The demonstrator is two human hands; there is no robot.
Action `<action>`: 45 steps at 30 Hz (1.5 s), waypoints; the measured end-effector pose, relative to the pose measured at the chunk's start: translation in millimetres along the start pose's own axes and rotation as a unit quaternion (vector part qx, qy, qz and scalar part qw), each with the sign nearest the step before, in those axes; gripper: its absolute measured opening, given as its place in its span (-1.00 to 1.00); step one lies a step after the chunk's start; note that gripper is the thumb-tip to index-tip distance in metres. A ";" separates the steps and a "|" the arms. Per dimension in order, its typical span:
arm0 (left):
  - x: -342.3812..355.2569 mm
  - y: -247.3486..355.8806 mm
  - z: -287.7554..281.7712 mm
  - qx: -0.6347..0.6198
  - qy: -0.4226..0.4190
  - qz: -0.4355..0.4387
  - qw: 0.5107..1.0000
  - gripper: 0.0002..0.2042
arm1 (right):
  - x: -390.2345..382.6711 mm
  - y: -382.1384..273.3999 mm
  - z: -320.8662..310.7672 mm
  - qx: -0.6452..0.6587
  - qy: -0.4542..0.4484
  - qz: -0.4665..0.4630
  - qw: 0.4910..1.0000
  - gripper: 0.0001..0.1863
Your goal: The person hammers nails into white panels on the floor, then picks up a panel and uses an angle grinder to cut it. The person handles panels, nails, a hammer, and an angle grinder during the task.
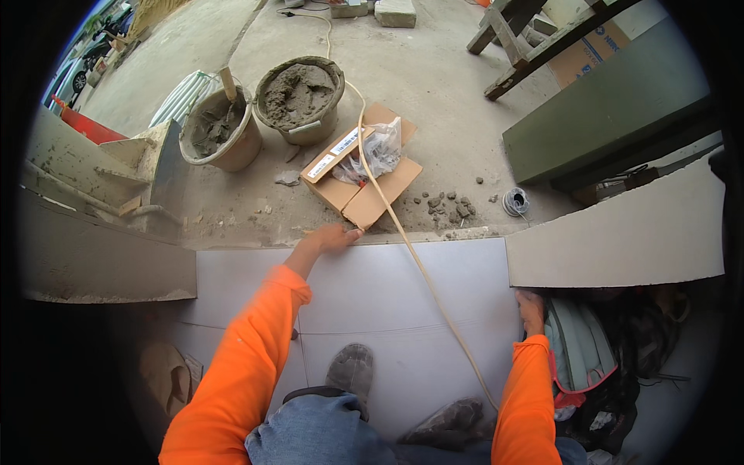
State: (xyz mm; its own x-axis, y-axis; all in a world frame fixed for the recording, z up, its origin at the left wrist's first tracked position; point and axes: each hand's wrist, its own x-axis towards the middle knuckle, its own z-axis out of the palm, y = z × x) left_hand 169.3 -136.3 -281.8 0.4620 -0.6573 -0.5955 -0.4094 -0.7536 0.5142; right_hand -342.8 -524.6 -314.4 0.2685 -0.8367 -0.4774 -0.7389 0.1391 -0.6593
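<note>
Ahead of me, my left hand (335, 239) reaches the near corner of an open cardboard box (329, 194), its fingers closed at the box's lower edge. Inside the box lies a crumpled clear plastic bag (381, 151) with a bit of red under it. On the right, my right hand (531, 311) rests with fingers stretched out against the near corner of a low wall (616, 236), holding nothing. Close to that hand is a pale green bag (577, 341) with pink trim. A cream cable (418, 262) runs over the box and down between my arms.
Two buckets of wet mortar, one (246, 143) with a wooden-handled tool and one (332, 128) fuller, stand beyond the box. Mortar crumbs (449, 208) and a wire spool (514, 201) lie to the right. A green beam (604, 116) stands far right. Grey tiles (403, 287) lie underfoot.
</note>
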 end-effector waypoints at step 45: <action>-40.9 -28.8 -50.6 -0.068 -0.104 0.091 0.988 -0.58 | -26.8 -35.3 9.0 -0.010 0.008 0.103 0.995 -0.54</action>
State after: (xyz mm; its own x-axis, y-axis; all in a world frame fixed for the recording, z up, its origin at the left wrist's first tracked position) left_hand 202.1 -88.0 -241.0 0.2128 -0.7768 -0.5927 -0.3542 -0.6267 0.6941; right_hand -318.3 -502.3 -283.6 0.1002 -0.7993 -0.5925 -0.7900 0.2981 -0.5358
